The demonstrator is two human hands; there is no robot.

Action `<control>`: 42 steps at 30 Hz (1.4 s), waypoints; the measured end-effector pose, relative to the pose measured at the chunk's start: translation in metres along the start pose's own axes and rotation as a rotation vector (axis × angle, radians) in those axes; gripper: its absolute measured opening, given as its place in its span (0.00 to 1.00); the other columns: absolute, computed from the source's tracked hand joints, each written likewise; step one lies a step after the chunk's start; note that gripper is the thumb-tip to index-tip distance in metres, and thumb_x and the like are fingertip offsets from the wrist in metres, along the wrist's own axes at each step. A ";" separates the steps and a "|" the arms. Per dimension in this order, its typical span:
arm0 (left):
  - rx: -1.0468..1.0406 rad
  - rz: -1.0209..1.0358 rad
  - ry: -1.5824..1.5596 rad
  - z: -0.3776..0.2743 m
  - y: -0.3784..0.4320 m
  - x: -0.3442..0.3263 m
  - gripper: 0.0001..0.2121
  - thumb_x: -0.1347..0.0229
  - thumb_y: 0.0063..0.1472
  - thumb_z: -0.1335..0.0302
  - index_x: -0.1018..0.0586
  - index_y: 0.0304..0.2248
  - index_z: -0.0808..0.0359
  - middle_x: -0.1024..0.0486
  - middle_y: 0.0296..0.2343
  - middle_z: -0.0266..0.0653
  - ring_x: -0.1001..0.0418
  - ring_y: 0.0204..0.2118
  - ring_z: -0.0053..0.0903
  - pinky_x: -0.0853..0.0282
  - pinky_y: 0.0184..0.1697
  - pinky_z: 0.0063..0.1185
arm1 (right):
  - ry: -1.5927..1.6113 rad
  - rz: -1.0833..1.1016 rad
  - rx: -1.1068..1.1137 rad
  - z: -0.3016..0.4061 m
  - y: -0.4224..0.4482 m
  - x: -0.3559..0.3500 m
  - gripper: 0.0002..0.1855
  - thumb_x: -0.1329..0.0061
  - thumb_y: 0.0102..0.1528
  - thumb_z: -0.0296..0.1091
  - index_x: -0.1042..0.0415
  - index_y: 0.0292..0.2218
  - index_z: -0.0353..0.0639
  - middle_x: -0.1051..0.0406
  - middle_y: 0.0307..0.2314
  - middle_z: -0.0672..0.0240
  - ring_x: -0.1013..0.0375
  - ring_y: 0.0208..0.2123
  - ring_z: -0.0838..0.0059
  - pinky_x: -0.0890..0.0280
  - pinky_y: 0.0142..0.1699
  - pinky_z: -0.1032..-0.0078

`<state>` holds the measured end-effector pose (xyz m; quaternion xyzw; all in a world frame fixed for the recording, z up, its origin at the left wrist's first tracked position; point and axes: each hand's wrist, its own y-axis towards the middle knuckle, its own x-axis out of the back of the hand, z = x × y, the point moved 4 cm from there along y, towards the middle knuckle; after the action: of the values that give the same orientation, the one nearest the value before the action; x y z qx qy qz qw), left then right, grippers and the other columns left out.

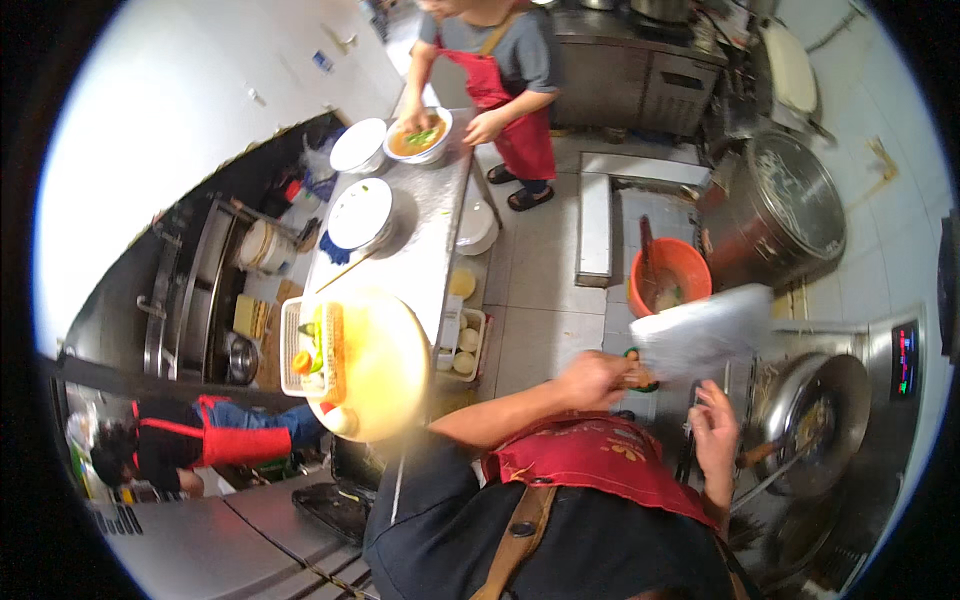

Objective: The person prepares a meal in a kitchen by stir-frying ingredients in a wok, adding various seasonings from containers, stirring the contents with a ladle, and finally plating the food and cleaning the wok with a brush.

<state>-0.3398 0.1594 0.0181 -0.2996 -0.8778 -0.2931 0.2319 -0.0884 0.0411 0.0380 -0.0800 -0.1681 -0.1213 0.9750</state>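
Note:
My left hand (596,381) grips a broad-bladed cleaver (701,331), whose blade is blurred and points to the right. My right hand (712,427) is near the stove, fingers apart, with nothing seen in it. To its right a steel wok (851,390) with a wooden handle (752,454) sits on the stove and contains some food. A long metal utensil handle (772,480) slants into the wok. Left of my body is a round cutting board (386,360). A white plastic basket (289,349) with cut vegetables overlaps its left edge.
A steel table (427,225) bears several white bowls (360,214). At its far end a co-worker (506,82) has one hand in a bowl of food. An orange bucket (694,262) and a large metal pot (750,232) stand ahead. Another person (172,442) bends at left.

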 end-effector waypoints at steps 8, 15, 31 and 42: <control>0.917 -0.197 0.622 0.065 -0.307 0.185 0.21 0.38 0.52 0.70 0.22 0.47 0.64 0.21 0.30 0.53 0.21 0.30 0.45 0.27 0.33 0.32 | -1.180 -1.068 -0.156 -0.228 -0.133 0.213 0.27 0.51 0.62 0.45 0.33 0.54 0.32 0.28 0.44 0.48 0.27 0.43 0.50 0.32 0.51 0.58; 1.222 -0.439 0.505 0.112 -0.451 0.208 0.24 0.50 0.67 0.64 0.31 0.54 0.75 0.27 0.48 0.57 0.25 0.46 0.42 0.28 0.47 0.31 | -1.509 0.182 -0.591 -0.288 -0.157 0.172 0.14 0.55 0.58 0.34 0.25 0.45 0.47 0.24 0.39 0.55 0.27 0.45 0.53 0.36 0.52 0.54; 0.726 0.543 -0.251 0.150 -0.126 -0.075 0.26 0.48 0.66 0.57 0.27 0.51 0.74 0.32 0.51 0.55 0.34 0.55 0.43 0.39 0.57 0.34 | -0.455 -0.706 -0.747 -0.147 -0.230 0.136 0.37 0.54 0.61 0.36 0.52 0.67 0.48 0.26 0.43 0.43 0.24 0.39 0.51 0.32 0.47 0.63; 0.639 0.632 0.331 0.250 -0.067 -0.115 0.15 0.49 0.63 0.64 0.19 0.42 0.64 0.19 0.38 0.43 0.22 0.39 0.36 0.29 0.43 0.28 | -0.175 -0.795 -0.653 -0.157 -0.232 0.168 0.37 0.52 0.59 0.35 0.49 0.67 0.46 0.27 0.46 0.45 0.25 0.34 0.64 0.31 0.41 0.70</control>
<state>-0.3604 0.2341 -0.2541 -0.4146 -0.7412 0.0325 0.5269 0.0525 -0.2471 -0.0225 -0.3199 -0.2200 -0.5210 0.7602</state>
